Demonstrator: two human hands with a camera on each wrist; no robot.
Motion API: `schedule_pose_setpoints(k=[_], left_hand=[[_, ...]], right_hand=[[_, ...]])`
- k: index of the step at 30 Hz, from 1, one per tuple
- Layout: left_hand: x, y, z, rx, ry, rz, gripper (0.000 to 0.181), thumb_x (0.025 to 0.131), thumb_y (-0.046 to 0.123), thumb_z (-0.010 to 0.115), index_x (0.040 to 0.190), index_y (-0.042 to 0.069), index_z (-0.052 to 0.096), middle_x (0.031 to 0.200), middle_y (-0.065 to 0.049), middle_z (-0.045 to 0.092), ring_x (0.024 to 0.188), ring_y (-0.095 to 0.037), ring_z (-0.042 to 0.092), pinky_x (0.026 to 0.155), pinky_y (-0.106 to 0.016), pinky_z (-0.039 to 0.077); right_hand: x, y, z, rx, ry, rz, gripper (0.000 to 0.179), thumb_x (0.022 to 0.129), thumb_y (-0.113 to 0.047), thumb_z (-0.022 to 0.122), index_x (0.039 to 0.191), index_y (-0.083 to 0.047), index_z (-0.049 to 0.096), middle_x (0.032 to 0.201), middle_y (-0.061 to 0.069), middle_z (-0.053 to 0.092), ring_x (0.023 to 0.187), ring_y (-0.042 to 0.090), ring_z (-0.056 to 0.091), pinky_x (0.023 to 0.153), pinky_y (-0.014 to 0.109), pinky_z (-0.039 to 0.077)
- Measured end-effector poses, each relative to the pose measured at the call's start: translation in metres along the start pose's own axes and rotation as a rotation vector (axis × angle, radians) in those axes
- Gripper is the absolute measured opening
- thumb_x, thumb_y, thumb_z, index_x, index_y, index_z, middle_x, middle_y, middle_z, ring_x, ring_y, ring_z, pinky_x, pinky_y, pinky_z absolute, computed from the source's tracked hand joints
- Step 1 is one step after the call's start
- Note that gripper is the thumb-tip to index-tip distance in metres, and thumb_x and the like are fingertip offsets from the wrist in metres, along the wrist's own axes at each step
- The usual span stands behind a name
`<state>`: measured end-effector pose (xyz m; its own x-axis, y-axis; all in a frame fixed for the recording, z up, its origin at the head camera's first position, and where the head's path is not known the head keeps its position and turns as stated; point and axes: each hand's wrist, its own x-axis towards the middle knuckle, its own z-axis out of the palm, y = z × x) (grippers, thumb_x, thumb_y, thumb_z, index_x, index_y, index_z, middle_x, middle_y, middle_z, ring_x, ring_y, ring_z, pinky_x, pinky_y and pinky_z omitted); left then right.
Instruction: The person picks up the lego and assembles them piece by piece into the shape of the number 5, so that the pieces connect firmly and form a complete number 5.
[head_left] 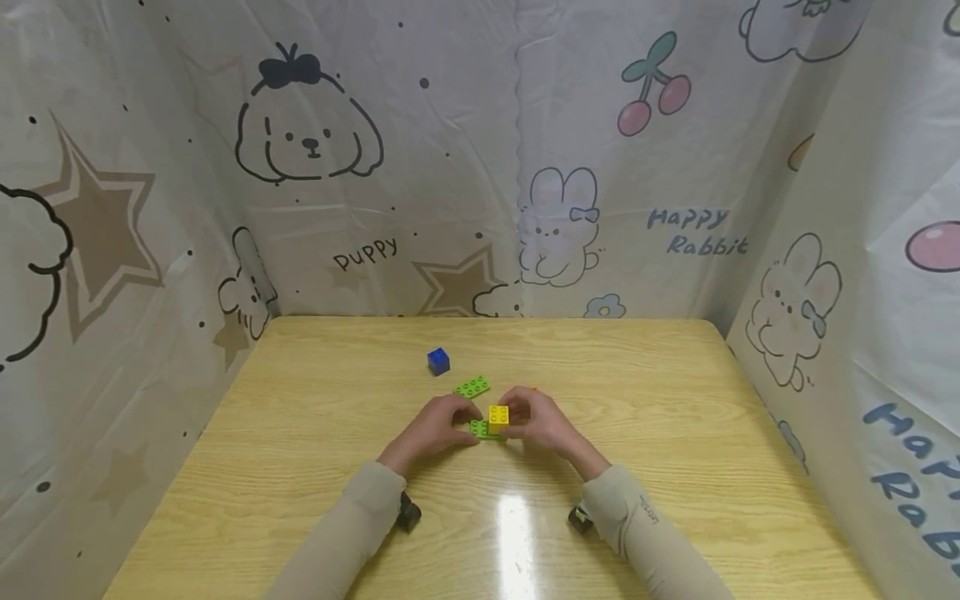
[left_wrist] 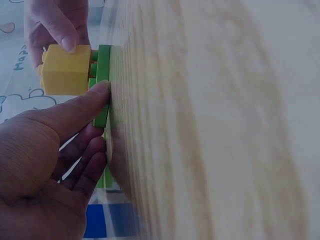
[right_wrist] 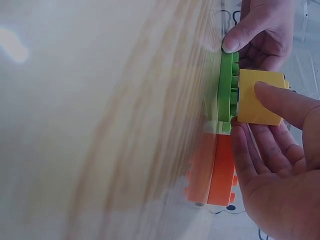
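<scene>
My right hand point(head_left: 546, 427) pinches a yellow toy brick point(head_left: 498, 417) between thumb and fingers. It holds the brick over the right part of a green studded plate point(head_left: 478, 428) lying flat on the table. In the right wrist view, the yellow brick point(right_wrist: 261, 97) has its underside at the tops of the plate's studs, which still show beneath it. My left hand point(head_left: 433, 429) grips the left end of that green plate, its thumb on the near edge in the left wrist view. Fingers partly hide both pieces.
A second green plate point(head_left: 472, 387) lies just behind the hands, and a blue brick point(head_left: 438, 362) stands farther back to the left. An orange brick point(right_wrist: 220, 170) is mostly hidden behind my right hand. Printed curtains point(head_left: 450, 167) enclose the wooden table point(head_left: 315, 367).
</scene>
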<state>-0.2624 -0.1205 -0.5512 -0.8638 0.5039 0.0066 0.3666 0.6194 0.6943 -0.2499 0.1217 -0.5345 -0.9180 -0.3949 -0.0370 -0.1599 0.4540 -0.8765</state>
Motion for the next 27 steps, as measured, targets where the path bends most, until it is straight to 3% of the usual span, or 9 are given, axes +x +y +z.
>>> schedule_pose_setpoints(k=[27], left_hand=[[0.0005, 0.0024, 0.0001, 0.006, 0.003, -0.018, 0.030, 0.085, 0.022, 0.088, 0.112, 0.016, 0.075, 0.109, 0.004, 0.072, 0.098, -0.010, 0.063, 0.093, -0.035, 0.055]], right_hand=[[0.0018, 0.0000, -0.0023, -0.114, 0.008, -0.017, 0.033, 0.084, -0.003, 0.085, 0.112, -0.014, 0.071, 0.111, 0.002, 0.073, 0.107, 0.021, 0.068, 0.101, 0.047, 0.055]])
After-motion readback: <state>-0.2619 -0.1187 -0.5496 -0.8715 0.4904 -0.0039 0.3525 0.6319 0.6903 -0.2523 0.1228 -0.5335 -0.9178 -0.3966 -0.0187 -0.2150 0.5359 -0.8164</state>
